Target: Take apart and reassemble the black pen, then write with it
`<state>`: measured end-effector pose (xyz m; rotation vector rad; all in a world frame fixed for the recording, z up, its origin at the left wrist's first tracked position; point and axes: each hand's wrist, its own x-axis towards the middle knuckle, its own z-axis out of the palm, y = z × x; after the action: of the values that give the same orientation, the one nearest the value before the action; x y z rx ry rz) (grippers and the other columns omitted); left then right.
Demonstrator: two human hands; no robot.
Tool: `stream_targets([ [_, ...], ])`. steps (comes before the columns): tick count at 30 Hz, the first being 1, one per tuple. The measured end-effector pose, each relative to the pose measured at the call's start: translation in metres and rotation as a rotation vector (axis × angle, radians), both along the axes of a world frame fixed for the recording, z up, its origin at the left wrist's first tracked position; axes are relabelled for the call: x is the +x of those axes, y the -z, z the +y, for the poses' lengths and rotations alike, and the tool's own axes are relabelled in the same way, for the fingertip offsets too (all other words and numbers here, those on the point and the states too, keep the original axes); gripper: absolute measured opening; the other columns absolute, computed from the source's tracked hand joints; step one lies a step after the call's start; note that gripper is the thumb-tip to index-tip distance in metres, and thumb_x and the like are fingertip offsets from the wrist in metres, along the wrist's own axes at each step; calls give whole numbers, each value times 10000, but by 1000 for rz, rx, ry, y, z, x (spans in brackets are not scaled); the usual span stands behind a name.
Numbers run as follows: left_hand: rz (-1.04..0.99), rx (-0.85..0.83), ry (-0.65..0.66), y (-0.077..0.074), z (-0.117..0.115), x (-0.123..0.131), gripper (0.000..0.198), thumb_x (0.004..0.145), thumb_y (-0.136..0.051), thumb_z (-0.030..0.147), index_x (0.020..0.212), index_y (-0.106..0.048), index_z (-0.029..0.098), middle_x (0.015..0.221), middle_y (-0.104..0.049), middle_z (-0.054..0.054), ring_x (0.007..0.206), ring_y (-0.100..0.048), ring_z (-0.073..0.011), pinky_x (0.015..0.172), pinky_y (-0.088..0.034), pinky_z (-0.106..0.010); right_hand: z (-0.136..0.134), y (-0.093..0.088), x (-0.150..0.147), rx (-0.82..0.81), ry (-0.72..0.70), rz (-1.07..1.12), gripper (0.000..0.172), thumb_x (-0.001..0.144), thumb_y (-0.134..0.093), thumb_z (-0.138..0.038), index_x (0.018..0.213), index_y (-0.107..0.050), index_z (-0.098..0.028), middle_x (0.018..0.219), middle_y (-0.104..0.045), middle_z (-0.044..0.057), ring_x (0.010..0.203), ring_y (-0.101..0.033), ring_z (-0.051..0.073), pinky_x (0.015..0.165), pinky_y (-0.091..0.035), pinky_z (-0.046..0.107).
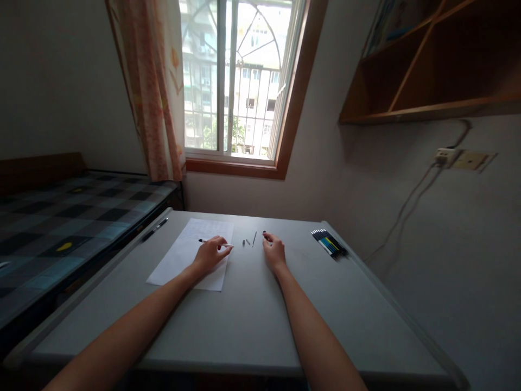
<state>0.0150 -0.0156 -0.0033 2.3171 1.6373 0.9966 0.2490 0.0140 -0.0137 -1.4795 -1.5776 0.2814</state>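
My left hand [209,254] is over a sheet of white paper [183,266], its fingers closed on a white pen barrel [229,245] with a dark end. Right of the paper, my right hand [275,252] is curled, thumb and fingers pinching a small dark piece [264,232] whose kind is too small to tell. Between the hands a thin pen refill [254,239] lies on the table, with a short grey piece [243,242] and a tiny slim part [248,241] beside it.
A row of dark pens or markers [329,243] lies at the table's [252,320] right side. One black pen [154,230] is near the left edge. Beyond stand a checked bed [81,212], a curtain [157,108] and a barred window. Wooden shelves [391,115] overhang the right.
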Motion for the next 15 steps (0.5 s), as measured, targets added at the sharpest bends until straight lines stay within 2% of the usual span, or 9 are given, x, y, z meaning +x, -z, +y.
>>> stream_targets([
  [3, 5, 9, 6, 1, 0, -1, 316, 785, -483, 485, 732, -598, 196, 697, -548, -2, 601, -491, -121, 565, -344, -229, -1, 0, -3, -34, -23, -93, 333, 742, -478, -219, 1034, -628, -157, 1054, -640, 87, 983, -561, 195, 928, -355, 323],
  [6, 14, 11, 14, 2, 1, -1, 315, 788, -479, 485, 735, -595, 197, 700, -546, -2, 601, -490, -121, 560, -341, -228, -4, -1, -5, -74, -51, -173, 410, 730, -496, -217, 1120, -592, -135, 1128, -599, 106, 1072, -508, 213, 957, -319, 320],
  [9, 22, 8, 16, 2, 1, -1, 310, 785, -483, 483, 737, -596, 198, 696, -544, 0, 593, -488, -119, 561, -340, -228, -6, -1, -7, -120, -45, -221, 455, 711, -509, -209, 1157, -575, -142, 1158, -572, 105, 1077, -487, 230, 939, -327, 315],
  [15, 29, -4, 9, 0, 0, 1, 319, 786, -475, 488, 727, -594, 198, 679, -535, 2, 580, -485, -117, 564, -339, -228, -8, -2, -6, -154, -30, -207, 417, 739, -482, -209, 1135, -592, -141, 1124, -582, 108, 1042, -499, 223, 926, -331, 305],
])
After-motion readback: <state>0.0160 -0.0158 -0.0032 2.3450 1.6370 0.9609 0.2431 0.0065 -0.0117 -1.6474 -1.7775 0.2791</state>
